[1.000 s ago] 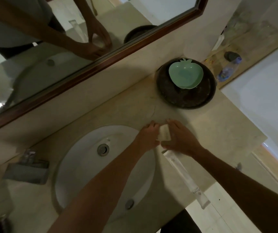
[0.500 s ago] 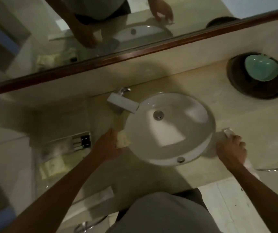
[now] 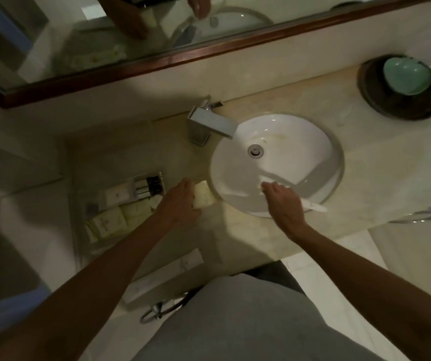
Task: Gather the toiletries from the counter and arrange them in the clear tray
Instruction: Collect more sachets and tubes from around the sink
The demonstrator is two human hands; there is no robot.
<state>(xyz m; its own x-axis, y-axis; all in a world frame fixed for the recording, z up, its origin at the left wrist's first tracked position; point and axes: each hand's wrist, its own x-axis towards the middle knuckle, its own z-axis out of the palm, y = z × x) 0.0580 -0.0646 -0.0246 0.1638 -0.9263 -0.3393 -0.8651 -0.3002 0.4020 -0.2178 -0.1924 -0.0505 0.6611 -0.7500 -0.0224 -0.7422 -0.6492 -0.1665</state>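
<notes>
tray [image 3: 120, 204] left of sink [image 3: 277, 165]: partly filled | left hand [image 3: 180, 201] grip pinching sachet [image 3: 204, 198] | right hand [image 3: 283, 201] grip pinching probably a tube [image 3: 313, 205] | 2 unplaced

One head-worn wide-angle view looks steeply down from above the person's chest onto the worktop [image 3: 274, 230], facing the mirror [image 3: 105, 35] on the wall; the basin [image 3: 287, 142] sits near centre at arm's reach.

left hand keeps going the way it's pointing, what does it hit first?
Probably the clear tray: the left hand, gripping a pale packet, points up and left toward the tray's black-item end. Height above it is unclear.
</notes>
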